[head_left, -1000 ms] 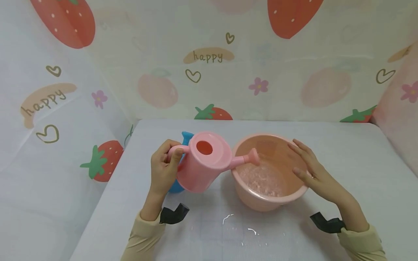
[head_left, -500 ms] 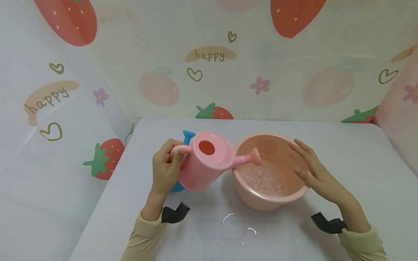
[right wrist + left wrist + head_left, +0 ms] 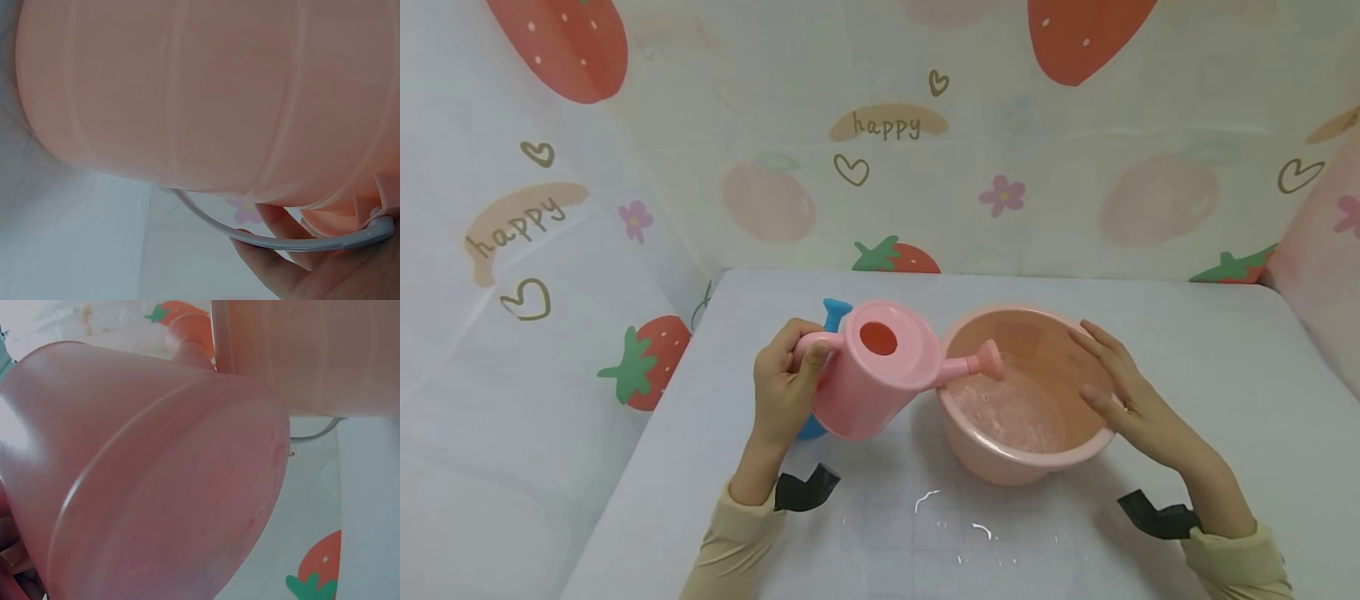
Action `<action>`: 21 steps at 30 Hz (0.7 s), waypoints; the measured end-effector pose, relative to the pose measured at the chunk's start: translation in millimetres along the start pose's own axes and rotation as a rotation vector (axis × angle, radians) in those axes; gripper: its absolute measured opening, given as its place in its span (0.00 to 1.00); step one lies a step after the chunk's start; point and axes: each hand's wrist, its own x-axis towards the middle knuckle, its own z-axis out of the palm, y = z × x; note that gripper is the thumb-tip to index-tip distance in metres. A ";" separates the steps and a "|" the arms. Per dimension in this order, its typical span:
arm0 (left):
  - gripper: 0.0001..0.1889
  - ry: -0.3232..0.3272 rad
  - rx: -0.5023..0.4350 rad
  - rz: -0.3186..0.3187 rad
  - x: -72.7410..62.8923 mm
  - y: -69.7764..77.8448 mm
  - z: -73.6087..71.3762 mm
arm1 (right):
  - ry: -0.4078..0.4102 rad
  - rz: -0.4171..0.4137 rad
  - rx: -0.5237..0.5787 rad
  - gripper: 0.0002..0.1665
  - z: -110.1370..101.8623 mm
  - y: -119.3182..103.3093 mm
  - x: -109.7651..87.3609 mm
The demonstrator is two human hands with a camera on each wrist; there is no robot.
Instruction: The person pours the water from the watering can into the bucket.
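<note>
head view: i see the left hand [image 3: 786, 387] wrapped around the handle [image 3: 812, 340] of the pink watering can [image 3: 868, 383], tilted with its spout [image 3: 987, 362] over the peach basin [image 3: 1000, 472]. right hand [image 3: 1138, 412] rests at the basin's right side, fingers loosely apart. water [image 3: 1003, 412] in the basin, blue watering can [image 3: 836, 312] partly hidden behind the pink one.

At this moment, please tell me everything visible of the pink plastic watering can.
The pink plastic-looking watering can has a smooth, rounded body, a round top opening, a handle and a spout with a flared head. The person's left hand grips the handle and holds the can tilted; its underside shows in the left wrist view. The flared head is over the round peach-pink plastic basin. I cannot tell whether water flows out.
</note>
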 end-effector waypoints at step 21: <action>0.22 -0.208 -0.032 -0.001 4.2 2.6 -15.2 | -0.007 -0.006 0.006 0.41 -2.1 -3.0 -0.3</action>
